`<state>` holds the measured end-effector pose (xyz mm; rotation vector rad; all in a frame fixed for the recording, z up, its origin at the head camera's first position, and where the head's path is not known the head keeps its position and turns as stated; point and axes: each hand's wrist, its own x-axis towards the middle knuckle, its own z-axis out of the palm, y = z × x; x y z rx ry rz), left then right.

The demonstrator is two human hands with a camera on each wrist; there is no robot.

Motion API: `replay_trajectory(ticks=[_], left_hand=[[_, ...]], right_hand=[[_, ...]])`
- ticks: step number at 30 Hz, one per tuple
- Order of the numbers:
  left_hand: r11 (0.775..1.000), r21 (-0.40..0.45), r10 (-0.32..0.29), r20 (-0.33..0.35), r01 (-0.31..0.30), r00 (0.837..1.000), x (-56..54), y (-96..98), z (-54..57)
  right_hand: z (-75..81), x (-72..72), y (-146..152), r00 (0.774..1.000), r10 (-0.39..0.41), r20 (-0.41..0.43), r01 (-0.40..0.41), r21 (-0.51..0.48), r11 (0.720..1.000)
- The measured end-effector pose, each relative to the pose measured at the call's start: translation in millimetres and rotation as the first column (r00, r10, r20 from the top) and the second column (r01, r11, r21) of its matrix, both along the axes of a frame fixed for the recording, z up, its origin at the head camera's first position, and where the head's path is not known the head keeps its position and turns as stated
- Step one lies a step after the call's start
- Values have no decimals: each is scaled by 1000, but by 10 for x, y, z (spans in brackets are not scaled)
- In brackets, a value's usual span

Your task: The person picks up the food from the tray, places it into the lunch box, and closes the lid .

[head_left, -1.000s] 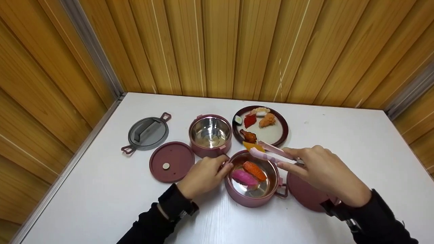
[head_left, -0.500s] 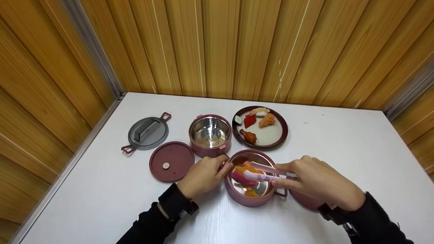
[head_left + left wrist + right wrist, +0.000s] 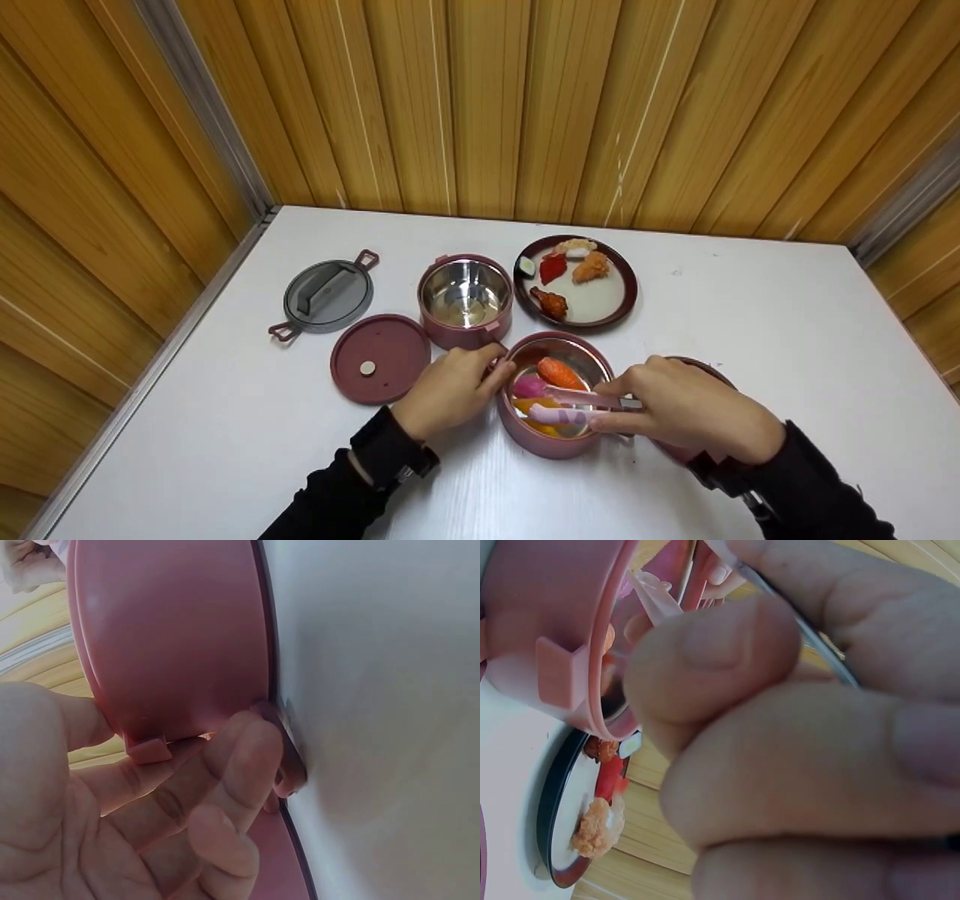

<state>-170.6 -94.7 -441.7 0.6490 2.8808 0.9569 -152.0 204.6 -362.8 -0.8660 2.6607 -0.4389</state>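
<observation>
In the head view, a dusty-red lunch pot [image 3: 551,448] with a steel inside stands at the front middle. My left hand [image 3: 450,386] grips its left side; in the left wrist view the thumb is at the rim and fingers curl at the pot's clip and handle [image 3: 294,774]. My right hand [image 3: 690,405] pinches pink tongs [image 3: 577,416], their tips inside the pot. At the tips lies a yellow piece of toy sushi [image 3: 534,406], partly hidden by the tongs. An orange sushi piece [image 3: 559,372] and a magenta one [image 3: 527,386] lie beside it in the pot.
Behind stands a second pot [image 3: 435,330], with a brown-rimmed plate [image 3: 607,304] of toy food to its right. At left are a grey handled lid [image 3: 328,319] and a dark red lid [image 3: 390,352]. Another round lid [image 3: 709,365] lies partly under my right hand.
My right hand has moved down and left, bringing the yellow sushi piece in the tongs from above the pot's far rim to its floor near the front. The left hand has stayed put.
</observation>
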Motion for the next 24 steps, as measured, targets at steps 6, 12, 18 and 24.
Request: replay_trajectory(ticks=[6, 12, 18, 24], left_hand=[[1000, 0, 1, 0, -1, 1000, -4, -2, -1], [1000, 6, -4, -5, 4, 1000, -5, -11, -14], [1000, 5, 0, 4, 0, 1000, -5, -12, -17], [1000, 8, 3, 7, -3, 1000, -5, -9, -18]], right_hand=[[-18, -28, -20, 998, 52, 39, -50, -36, 998], [-43, -46, -51, 995, 68, 74, -66, -30, 997], [-54, -52, -79, 993, 64, 101, -60, -38, 997], [-58, -42, -89, 994, 51, 97, -49, -19, 999]])
